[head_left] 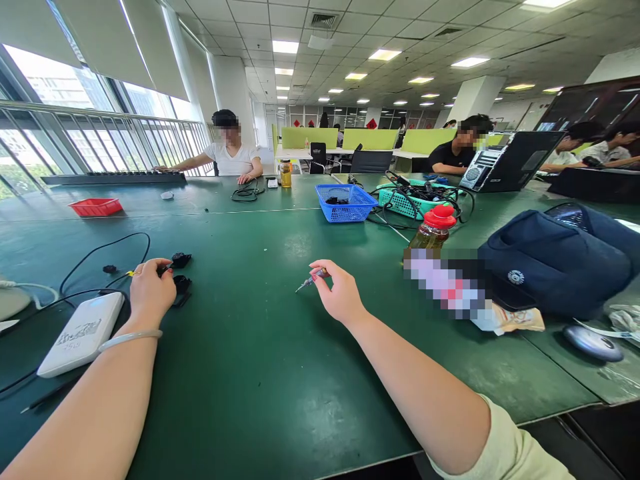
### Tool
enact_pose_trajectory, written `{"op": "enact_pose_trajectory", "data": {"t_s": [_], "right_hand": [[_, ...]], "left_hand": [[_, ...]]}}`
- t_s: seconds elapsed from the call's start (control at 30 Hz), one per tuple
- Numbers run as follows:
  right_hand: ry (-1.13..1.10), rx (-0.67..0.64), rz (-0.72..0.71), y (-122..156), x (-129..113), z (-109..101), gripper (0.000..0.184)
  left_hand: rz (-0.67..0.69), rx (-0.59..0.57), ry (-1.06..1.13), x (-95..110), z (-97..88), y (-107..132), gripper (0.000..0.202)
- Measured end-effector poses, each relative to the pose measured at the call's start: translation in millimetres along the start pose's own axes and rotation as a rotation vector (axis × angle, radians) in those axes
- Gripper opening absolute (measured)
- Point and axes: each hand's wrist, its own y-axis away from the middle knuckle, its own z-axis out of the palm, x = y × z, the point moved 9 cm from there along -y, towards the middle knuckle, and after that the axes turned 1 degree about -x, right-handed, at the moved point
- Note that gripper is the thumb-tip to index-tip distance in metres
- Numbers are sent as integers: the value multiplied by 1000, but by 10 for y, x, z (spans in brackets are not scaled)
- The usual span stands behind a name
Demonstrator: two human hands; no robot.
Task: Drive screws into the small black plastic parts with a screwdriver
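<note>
My left hand (150,290) is closed on the green table (260,347), its fingers gripping a small black part (181,283) with a yellow-tipped bit by the thumb. Another small black piece (181,259) lies just beyond the fingers. My right hand (340,293) rests on the table further right and pinches a thin screwdriver (310,280), whose tip points left and down. A white power bank (83,333) with a black cable (107,247) lies left of my left wrist.
A blue basket (345,202) and a teal basket (407,200) with cables stand mid-table. A red-capped bottle (434,230), dark blue bag (550,263) and mouse (593,342) sit at right. A red tray (95,207) is far left. Other people sit at the far side.
</note>
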Motion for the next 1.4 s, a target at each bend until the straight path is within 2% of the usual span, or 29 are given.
{"op": "enact_pose_trajectory", "data": {"t_s": [0.17, 0.23, 0.4, 0.57, 0.8, 1.0, 1.17, 1.4], "right_hand": [[5, 5, -8, 0, -4, -3, 19], [0, 4, -7, -2, -7, -2, 19], [-3, 0, 4, -5, -5, -3, 19], [-4, -2, 1, -4, -1, 0, 19], [2, 1, 1, 0, 10, -4, 19], [1, 0, -3, -7, 9, 2, 19], [-4, 1, 0, -9, 11, 1, 19], [-1, 3, 11, -3, 9, -4, 19]], "left_hand": [[-62, 84, 87, -17, -106, 40, 48], [-107, 85, 115, -37, -127, 54, 53], [-140, 9, 142, -47, -86, 55, 51], [-80, -48, 91, -10, -22, 45, 41], [-15, -149, 104, 5, 125, 38, 46], [-31, -287, -87, 6, 227, 66, 46], [-1, -275, -145, 16, 235, 57, 49], [2, -298, -174, -82, 327, 9, 44]]}}
